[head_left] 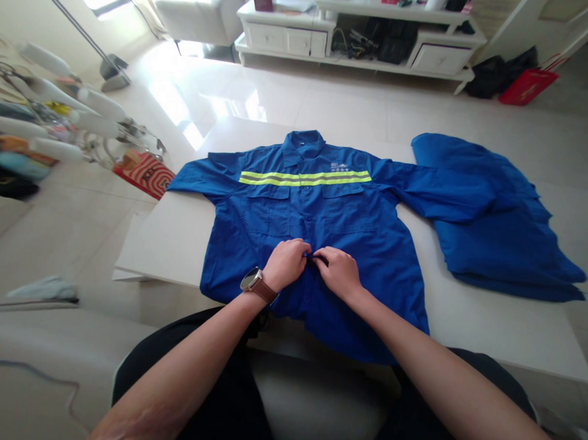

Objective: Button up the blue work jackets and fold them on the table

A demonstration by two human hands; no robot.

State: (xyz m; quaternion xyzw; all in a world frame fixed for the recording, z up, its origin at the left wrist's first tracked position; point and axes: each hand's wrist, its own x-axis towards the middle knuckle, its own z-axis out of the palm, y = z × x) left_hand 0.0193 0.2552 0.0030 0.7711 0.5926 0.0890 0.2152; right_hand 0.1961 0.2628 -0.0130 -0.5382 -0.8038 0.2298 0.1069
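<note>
A blue work jacket (pixel 265 212) lies face up on a white table, its collar at the far side and its sleeves spread. A yellow-green reflective stripe crosses its chest, with a white logo above the right-hand pocket. My left hand (pixel 288 264), with a watch (pixel 252 280) on the wrist, is closed on the front edge of the jacket below the pockets. Close beside it, my right hand (pixel 338 269) pinches the other front edge at the same height. Both hands almost touch at the front opening. Any button between the fingertips is too small to make out.
A pile of folded blue cloth (pixel 500 237) lies on the right of the white table (pixel 169 240), partly under one sleeve. A thread stand with white cones (pixel 96 124) and a red bag (pixel 143 173) are at left. A white cabinet (pixel 288 39) stands beyond.
</note>
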